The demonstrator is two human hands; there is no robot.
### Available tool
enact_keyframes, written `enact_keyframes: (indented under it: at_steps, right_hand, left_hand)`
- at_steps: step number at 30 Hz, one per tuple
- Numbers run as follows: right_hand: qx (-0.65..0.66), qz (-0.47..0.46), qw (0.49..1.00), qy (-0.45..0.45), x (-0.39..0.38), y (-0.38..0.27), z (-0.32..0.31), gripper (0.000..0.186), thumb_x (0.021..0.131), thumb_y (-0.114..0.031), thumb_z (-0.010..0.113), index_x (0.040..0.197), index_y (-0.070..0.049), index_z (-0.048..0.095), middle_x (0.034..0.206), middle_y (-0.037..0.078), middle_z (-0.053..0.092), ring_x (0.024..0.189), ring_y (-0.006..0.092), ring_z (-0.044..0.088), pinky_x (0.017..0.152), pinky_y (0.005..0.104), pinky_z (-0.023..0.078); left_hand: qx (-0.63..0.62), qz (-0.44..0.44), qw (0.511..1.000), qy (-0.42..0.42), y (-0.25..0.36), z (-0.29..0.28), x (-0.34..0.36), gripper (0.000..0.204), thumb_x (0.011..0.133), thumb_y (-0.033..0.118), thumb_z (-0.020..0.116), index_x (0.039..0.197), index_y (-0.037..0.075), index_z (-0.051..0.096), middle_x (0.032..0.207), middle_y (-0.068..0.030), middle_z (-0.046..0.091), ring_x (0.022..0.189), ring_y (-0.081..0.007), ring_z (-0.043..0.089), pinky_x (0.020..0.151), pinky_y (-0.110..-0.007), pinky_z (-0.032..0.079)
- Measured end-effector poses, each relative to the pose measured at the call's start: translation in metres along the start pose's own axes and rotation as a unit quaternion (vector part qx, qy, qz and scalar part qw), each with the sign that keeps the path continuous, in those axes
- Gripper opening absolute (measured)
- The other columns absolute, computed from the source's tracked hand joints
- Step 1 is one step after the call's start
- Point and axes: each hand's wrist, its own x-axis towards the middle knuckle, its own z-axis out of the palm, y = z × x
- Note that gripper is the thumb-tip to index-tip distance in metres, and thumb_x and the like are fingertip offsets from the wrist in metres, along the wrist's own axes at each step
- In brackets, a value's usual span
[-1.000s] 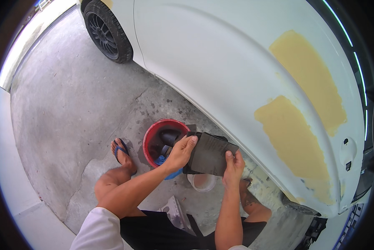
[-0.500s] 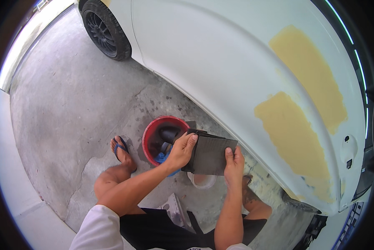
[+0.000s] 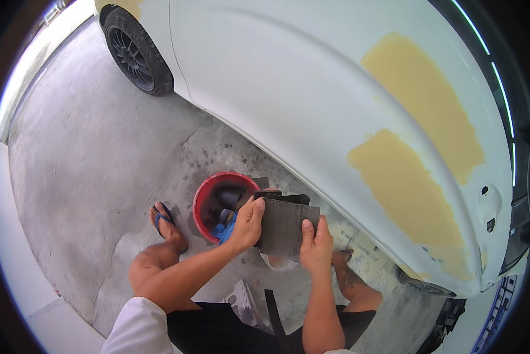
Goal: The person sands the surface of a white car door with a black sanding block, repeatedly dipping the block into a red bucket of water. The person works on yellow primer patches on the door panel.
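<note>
A dark grey sandpaper sheet (image 3: pixel 285 227) is stretched flat between my two hands, over the concrete between my knees. My left hand (image 3: pixel 248 221) pinches its left edge with the thumb on top. Behind that edge, black flat pieces (image 3: pixel 288 197) stick out; whether they are more sheets or a block I cannot tell. My right hand (image 3: pixel 316 239) grips the right edge, thumb on the face and fingers behind. Just left of the sheet stands a red bucket (image 3: pixel 201 203) holding dark rounded items and a blue cloth or bag (image 3: pixel 225 227). A pale tub (image 3: pixel 280 264) is partly hidden below the sheet.
A white car body (image 3: pixel 265 88) with two tan filler patches (image 3: pixel 421 94) (image 3: pixel 403 183) fills the right side. Its dark wheel (image 3: pixel 132 53) rests at upper left. Beneath me is a grey perforated stool or stand (image 3: pixel 241 301). Damp spots mark the concrete floor (image 3: pixel 94 147).
My view has shifted slightly, so the bucket and car sit a little further left. Both hands keep hold of the sheet, and the black pieces behind it show more at the top.
</note>
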Motion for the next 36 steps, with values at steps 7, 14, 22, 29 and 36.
enact_keyframes:
  at_steps: [7,14,22,29,36]
  right_hand:
    - [0.218,0.009,0.975,0.031,0.0,0.013,0.019,0.033,0.111,-0.034,0.055,0.114,-0.001,0.054,0.089,0.018,0.068,0.077,0.0255,0.063,0.074,0.0384,0.051]
    - [0.078,-0.031,0.996,0.013,0.005,0.016,0.015,0.031,0.11,-0.032,0.058,0.114,-0.002,0.055,0.09,0.014,0.07,0.082,0.0226,0.066,0.076,0.0357,0.052]
    - [0.074,-0.066,0.993,0.056,0.002,0.013,0.017,0.031,0.108,-0.03,0.062,0.107,0.0,0.062,0.081,0.007,0.066,0.074,0.0126,0.059,0.069,0.0283,0.048]
    - [0.0,-0.181,0.98,0.081,0.007,0.006,0.006,0.046,0.102,-0.025,0.069,0.139,0.001,0.065,0.095,0.009,0.062,0.082,0.0167,0.06,0.073,0.0288,0.048]
    - [0.162,-0.026,0.986,0.03,0.014,-0.02,0.006,0.04,0.104,-0.029,0.069,0.134,-0.003,0.07,0.093,0.01,0.068,0.087,0.0165,0.062,0.081,0.0301,0.051]
  left_hand:
    - [-0.069,0.007,0.993,-0.099,0.002,-0.007,0.0,0.061,0.116,0.048,0.032,0.144,-0.001,0.058,0.135,-0.0081,0.064,0.128,-0.0174,0.056,0.112,-0.033,0.041]
    - [-0.062,-0.034,0.992,-0.101,0.004,-0.009,-0.002,0.064,0.116,0.05,0.029,0.146,0.0,0.056,0.139,-0.007,0.063,0.127,-0.0159,0.056,0.114,-0.033,0.039]
    - [0.117,0.132,0.978,-0.108,0.032,-0.013,-0.001,0.041,0.113,0.031,0.049,0.133,0.0,0.066,0.142,-0.0201,0.062,0.13,-0.0342,0.06,0.112,-0.039,0.043]
    - [0.083,0.098,0.987,-0.099,0.04,-0.022,0.003,0.046,0.114,0.036,0.046,0.132,-0.001,0.066,0.142,-0.0149,0.063,0.13,-0.0243,0.059,0.112,-0.036,0.042]
    - [-0.018,0.035,0.998,-0.055,0.029,-0.021,0.001,0.038,0.114,0.027,0.05,0.134,-0.002,0.064,0.128,-0.0091,0.067,0.116,-0.0185,0.061,0.104,-0.031,0.044]
